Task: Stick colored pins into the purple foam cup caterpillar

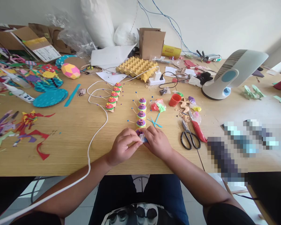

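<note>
Near the table's front edge, my left hand (125,145) pinches a small clear plastic bag (143,138) with something blue at it. My right hand (158,142) has its fingers closed on the bag's other side. Both hands are at the near end of a row of egg-carton cups (141,114) decorated in purple and yellow-green, with blue-headed pins sticking out sideways. The last cup is partly hidden by my fingers. To the left stands a similar egg-carton row (112,99) in red and green, also with pins.
Black-handled scissors (189,137), a red-handled knife (199,131), blue tools (156,120) and a red cup (175,99) lie right. A white cable (98,126) crosses left, over my forearm. Behind are a yellow egg tray (138,67) and a fan (234,73).
</note>
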### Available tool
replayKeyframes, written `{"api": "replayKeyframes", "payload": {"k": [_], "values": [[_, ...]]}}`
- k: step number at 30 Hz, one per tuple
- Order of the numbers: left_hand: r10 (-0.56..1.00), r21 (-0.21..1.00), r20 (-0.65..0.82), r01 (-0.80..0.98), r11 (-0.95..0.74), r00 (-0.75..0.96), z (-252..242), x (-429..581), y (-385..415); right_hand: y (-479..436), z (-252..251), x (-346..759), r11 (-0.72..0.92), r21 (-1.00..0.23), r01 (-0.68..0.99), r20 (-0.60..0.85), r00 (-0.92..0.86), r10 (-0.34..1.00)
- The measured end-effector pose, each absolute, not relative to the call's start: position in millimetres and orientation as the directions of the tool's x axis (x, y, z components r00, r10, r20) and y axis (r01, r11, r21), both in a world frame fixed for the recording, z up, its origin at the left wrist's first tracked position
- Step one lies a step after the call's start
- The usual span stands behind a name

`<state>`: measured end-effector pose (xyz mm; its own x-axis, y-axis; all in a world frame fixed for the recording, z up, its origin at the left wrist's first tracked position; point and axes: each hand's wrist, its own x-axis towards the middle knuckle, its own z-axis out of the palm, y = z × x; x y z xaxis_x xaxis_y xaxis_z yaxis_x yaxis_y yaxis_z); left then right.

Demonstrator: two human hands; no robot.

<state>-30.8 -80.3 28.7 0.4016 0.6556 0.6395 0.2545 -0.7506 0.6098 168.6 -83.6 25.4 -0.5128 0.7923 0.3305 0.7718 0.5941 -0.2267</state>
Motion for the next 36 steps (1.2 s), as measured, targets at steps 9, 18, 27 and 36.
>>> {"api": "replayKeyframes", "payload": {"k": [9,18,27,36], "values": [[0.677,0.624,0.587,0.285,-0.727,0.443,33,-35,-76,-73,20,179,0.660,-0.445,0.605,0.419,-0.511,0.750],[0.776,0.741,0.467,0.292,-0.605,0.424,27,-34,-73,-72,20,180,0.684,-0.537,0.493,0.402,-0.564,0.722],[0.782,0.720,0.483,0.329,-0.611,0.394,28,-39,-70,-73,22,183,0.734,-0.536,0.418,0.450,-0.594,0.667],[0.795,0.787,0.397,0.274,-0.552,0.458,22,-40,-67,-70,21,189,0.748,-0.550,0.371,0.458,-0.615,0.642]]}}
